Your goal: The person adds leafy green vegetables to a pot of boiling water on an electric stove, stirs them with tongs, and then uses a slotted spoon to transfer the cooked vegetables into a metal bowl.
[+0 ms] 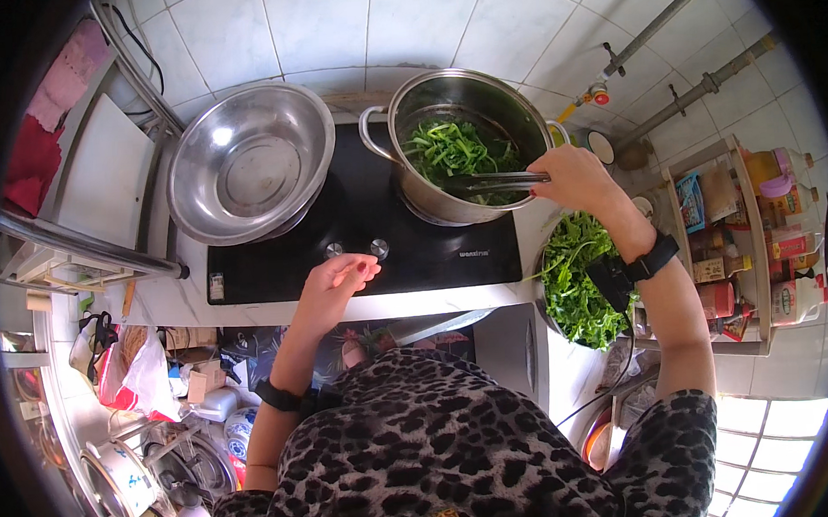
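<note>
My right hand point(570, 179) is closed on the handle end of dark tongs point(500, 181), whose far end reaches down into a deep steel pot point(404, 180). Leafy greens point(451, 148) lie inside the pot, some heaped up in dark liquid. The pot stands on the right side of a black glass cooktop point(357, 192). Near the cooktop's front edge, by its two knobs point(379, 249), my left hand point(340, 285) hovers with fingers loosely curled and nothing in it. A wide, empty steel basin point(257, 165) sits over the left side of the cooktop.
A bowl of raw leafy greens point(579, 280) stands on the counter under my right forearm. At right is a rack point(755, 246) of bottles and packets. A metal shelf point(92, 239) borders the left side. Gas pipes with a red-knobbed valve point(598, 95) run along the tiled wall.
</note>
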`<state>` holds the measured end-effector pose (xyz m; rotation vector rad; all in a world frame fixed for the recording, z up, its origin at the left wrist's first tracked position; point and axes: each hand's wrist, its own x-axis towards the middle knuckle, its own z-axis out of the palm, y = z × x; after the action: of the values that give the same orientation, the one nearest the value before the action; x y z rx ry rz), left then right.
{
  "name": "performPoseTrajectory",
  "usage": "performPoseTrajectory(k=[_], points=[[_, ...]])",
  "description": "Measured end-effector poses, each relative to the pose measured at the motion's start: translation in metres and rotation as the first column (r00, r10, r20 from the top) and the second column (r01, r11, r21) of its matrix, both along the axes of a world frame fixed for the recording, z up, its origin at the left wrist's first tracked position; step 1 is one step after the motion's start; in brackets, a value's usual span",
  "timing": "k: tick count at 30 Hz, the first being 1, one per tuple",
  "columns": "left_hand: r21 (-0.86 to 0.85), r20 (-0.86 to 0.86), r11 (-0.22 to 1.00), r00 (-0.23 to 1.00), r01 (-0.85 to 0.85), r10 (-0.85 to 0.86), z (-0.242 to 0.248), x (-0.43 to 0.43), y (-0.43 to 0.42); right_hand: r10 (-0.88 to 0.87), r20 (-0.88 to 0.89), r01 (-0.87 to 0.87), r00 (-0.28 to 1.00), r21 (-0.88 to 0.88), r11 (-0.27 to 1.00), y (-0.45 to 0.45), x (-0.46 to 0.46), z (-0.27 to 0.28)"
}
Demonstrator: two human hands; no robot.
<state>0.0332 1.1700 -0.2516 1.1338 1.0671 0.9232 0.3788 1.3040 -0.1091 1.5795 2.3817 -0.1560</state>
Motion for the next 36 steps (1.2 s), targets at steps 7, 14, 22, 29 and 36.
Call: performPoseTrajectory(k=[7, 14, 22, 29, 36], points=[[-0.002, 0.008, 1.0, 1.0, 0.014, -0.014, -0.005, 0.006, 0.004, -0.119, 0.043, 0.106, 0.992, 0.24, 0.965, 0.018, -0.035, -0.041], [-0.014, -0.021, 0.997, 0.997, -0.076, 0.076, -0.004, -0.011, -0.004, -0.101, -0.083, 0.106, 0.991, 0.064, 0.992, 0.043, 0.052, 0.015], [-0.035, 0.0, 0.999, 1.0, -0.019, 0.019, -0.003, -0.001, -0.003, -0.515, -0.127, 0.474, 0.848, -0.252, 0.843, 0.081, 0.053, -0.032], [-0.012, 0.038, 0.999, 0.998, 0.048, -0.048, -0.006, 0.012, 0.0, -0.11, -0.083, 0.117, 0.99, 0.075, 0.99, 0.044, 0.049, -0.031], [0.023, 0.051, 0.998, 0.997, 0.06, -0.061, -0.004, 0.008, 0.007, 0.132, 0.107, -0.17, 0.985, 0.608, 0.775, -0.001, 0.045, -0.053]])
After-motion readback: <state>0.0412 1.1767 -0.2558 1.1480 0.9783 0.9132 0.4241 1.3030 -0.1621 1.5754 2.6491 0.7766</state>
